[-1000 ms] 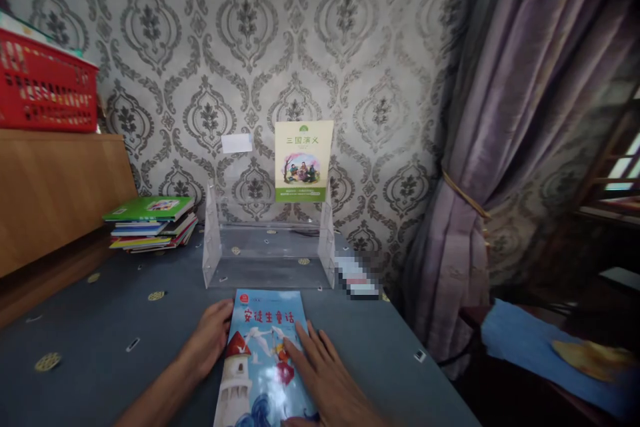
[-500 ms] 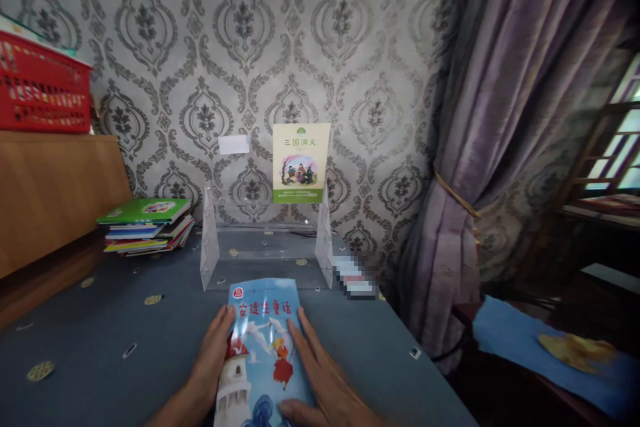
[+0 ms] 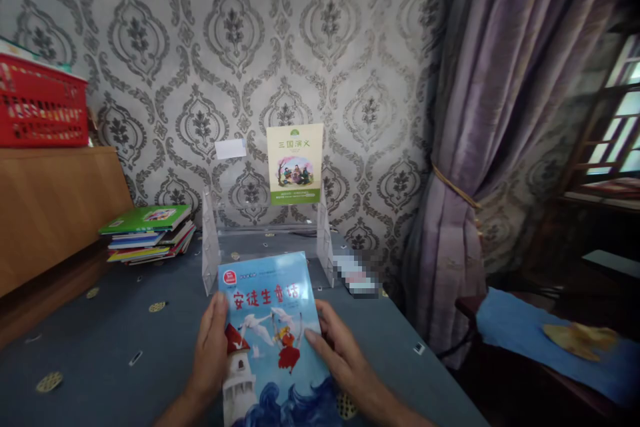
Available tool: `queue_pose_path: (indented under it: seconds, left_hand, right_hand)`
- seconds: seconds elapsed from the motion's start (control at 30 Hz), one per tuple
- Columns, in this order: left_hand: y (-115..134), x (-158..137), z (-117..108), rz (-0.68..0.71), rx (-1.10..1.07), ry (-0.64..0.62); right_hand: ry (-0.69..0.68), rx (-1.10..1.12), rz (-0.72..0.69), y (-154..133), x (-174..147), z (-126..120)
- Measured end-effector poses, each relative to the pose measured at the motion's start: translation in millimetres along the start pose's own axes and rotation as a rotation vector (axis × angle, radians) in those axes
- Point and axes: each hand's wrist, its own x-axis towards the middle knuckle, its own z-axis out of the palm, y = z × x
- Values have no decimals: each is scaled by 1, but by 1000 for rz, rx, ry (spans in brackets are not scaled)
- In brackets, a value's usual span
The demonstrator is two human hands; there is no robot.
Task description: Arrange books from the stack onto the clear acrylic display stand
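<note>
A blue picture-covered book [image 3: 273, 340] with red characters and a white tower is held upright-tilted, its cover facing me. My left hand [image 3: 213, 340] grips its left edge, thumb along the front. On the right edge, my right hand [image 3: 340, 347] has its thumb on the cover and its fingers behind. Just beyond the book stands a clear acrylic rack [image 3: 209, 247], its lower middle partly hidden by the book. A cream and green book [image 3: 295, 163] rests upright at the rack's upper right. A small white label [image 3: 231, 149] shows at its upper left.
Several books lie in a stack [image 3: 150, 233] at the left, a green one on top. A red basket [image 3: 43, 103] sits on a wooden cabinet [image 3: 60, 193]. A pixelated flat item [image 3: 356, 275] lies right of the rack. A purple curtain [image 3: 470, 147] hangs beyond the table's right edge.
The blue book has been raised and tilted up towards me, so more of its cover shows. My right hand has gone from resting flat on the cover to gripping its right edge.
</note>
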Motion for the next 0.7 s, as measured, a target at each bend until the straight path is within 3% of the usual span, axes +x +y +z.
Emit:
queue_pose_path:
  seconds: [0.13, 0.33, 0.5, 0.57, 0.7]
  left_hand:
    - [21, -1, 13, 86, -16, 144]
    - [30, -10, 31, 46, -61, 67]
    - [31, -12, 24, 25, 83, 68]
    - [45, -7, 17, 77, 203, -56]
    - [85, 4, -4, 135, 518, -572]
  right_hand:
    - [51, -249, -137, -18, 4, -4]
    - [155, -388, -82, -11, 1, -7]
    - [157, -398, -73, -6, -4, -11]
    - [138, -394, -87, -11, -3, -14]
    - [78, -354, -95, -22, -1, -21]
